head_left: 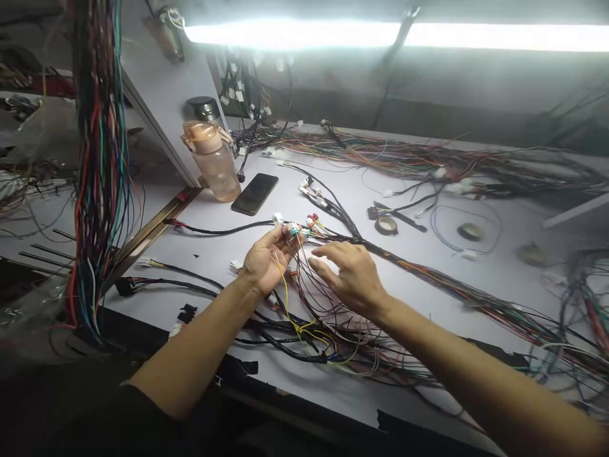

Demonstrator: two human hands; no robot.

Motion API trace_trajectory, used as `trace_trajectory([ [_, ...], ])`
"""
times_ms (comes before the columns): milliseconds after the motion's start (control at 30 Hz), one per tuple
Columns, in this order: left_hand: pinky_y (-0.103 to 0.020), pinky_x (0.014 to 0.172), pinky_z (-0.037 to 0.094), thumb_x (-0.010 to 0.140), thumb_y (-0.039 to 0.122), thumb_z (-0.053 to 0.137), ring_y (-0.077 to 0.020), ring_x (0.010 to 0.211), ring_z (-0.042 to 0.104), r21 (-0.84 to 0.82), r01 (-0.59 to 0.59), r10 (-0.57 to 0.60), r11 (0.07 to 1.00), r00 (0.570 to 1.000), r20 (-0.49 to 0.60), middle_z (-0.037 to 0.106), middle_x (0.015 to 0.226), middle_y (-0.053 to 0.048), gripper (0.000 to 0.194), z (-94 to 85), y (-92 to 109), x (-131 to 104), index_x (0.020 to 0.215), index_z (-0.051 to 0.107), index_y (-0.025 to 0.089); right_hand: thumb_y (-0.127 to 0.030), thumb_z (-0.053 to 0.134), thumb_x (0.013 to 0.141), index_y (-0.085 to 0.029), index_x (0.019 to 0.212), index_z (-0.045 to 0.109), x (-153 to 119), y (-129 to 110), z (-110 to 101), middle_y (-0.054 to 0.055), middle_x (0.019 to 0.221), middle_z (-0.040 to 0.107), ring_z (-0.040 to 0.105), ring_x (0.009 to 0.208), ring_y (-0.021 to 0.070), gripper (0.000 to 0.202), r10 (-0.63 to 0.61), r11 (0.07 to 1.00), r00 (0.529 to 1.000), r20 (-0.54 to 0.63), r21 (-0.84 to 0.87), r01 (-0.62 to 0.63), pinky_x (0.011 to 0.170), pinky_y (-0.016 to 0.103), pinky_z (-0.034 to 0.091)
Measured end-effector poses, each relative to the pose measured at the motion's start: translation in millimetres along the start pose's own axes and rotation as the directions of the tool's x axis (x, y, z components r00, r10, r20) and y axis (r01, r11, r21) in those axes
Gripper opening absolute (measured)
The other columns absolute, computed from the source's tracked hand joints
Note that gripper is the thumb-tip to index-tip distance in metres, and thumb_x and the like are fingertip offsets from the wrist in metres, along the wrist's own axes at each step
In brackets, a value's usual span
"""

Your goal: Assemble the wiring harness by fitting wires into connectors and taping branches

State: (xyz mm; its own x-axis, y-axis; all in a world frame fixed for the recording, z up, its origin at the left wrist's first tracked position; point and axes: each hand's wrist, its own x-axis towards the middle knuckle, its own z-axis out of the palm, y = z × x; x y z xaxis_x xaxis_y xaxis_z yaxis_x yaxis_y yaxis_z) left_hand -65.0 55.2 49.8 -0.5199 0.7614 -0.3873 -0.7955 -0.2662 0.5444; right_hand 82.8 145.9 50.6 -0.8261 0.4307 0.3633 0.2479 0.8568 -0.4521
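My left hand [266,257], palm up, has its fingers closed on a small teal-and-white connector [294,230] with thin dark red wires running down from it. A loose yellow wire [284,282] crosses that palm. To the right hovers my right hand [349,276], thumb and fingers apart, close to the thin wires; nothing shows between its fingertips. Beneath both hands lies a wiring harness [304,352] of black-sleeved branches with yellow, pink and red wires. Another taped harness trunk [399,259] passes behind my right hand, with white connectors on its branches.
A phone [255,194] and a water bottle [214,165] stand at the back left. Tape rolls [386,225] lie on the right. Bundled wires [371,152] stretch along the back, and a thick wire bunch [99,165] hangs at the left. The table's dark front edge [295,406] is near me.
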Motion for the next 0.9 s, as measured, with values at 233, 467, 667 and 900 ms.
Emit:
trace_trajectory([
  [233, -0.026, 0.066, 0.052, 0.090, 0.017, 0.050, -0.0139, 0.067, 0.065, 0.089, 0.042, -0.039, 0.995, 0.999, -0.034, 0.069, 0.079, -0.008, 0.020, 2.8, 5.2, -10.4, 0.081, 0.065, 0.009, -0.035, 0.057, 0.088, -0.022, 0.086, 0.068, 7.3, -39.3, 38.1, 0.001, 0.084, 0.071, 0.063, 0.072, 0.0142, 0.018, 0.208, 0.967, 0.961, -0.184, 0.185, -0.173, 0.068, 0.028, 0.038],
  [467, -0.026, 0.074, 0.049, 0.081, 0.020, 0.067, -0.0159, 0.080, 0.064, 0.359, 0.117, -0.071, 0.926, 0.988, -0.137, 0.067, 0.089, -0.011, 0.009, -28.1, 28.8, -35.2, 0.083, 0.068, 0.011, -0.024, 0.052, 0.090, -0.021, 0.084, 0.068, -1.1, -51.0, 31.7, 0.000, 0.077, 0.072, 0.062, 0.068, 0.0129, 0.017, -0.109, 0.985, 0.943, -0.314, -0.165, 0.058, 0.072, 0.030, 0.033],
  [667, -0.024, 0.069, 0.045, 0.072, 0.027, 0.076, -0.0156, 0.075, 0.061, 0.609, -0.236, 0.271, 0.758, 0.962, 0.037, 0.070, 0.079, -0.010, 0.018, -46.0, 39.7, -39.6, 0.073, 0.073, 0.009, -0.020, 0.049, 0.092, -0.020, 0.076, 0.066, 1.7, -60.6, 27.3, -0.001, 0.067, 0.067, 0.056, 0.063, 0.0126, 0.023, -0.239, 0.929, 0.924, -0.298, -0.347, 0.129, 0.070, 0.031, 0.029],
  [900, -0.021, 0.069, 0.047, 0.076, 0.032, 0.074, -0.0109, 0.072, 0.062, 0.395, -0.339, 0.263, 0.854, 0.936, 0.236, 0.069, 0.082, -0.006, 0.026, -45.5, 24.7, -29.9, 0.092, 0.072, 0.012, -0.019, 0.049, 0.091, -0.019, 0.071, 0.063, 1.8, -61.0, 36.9, 0.001, 0.066, 0.066, 0.055, 0.062, 0.0133, 0.025, -0.239, 0.919, 0.943, -0.234, -0.369, 0.141, 0.067, 0.031, 0.028],
])
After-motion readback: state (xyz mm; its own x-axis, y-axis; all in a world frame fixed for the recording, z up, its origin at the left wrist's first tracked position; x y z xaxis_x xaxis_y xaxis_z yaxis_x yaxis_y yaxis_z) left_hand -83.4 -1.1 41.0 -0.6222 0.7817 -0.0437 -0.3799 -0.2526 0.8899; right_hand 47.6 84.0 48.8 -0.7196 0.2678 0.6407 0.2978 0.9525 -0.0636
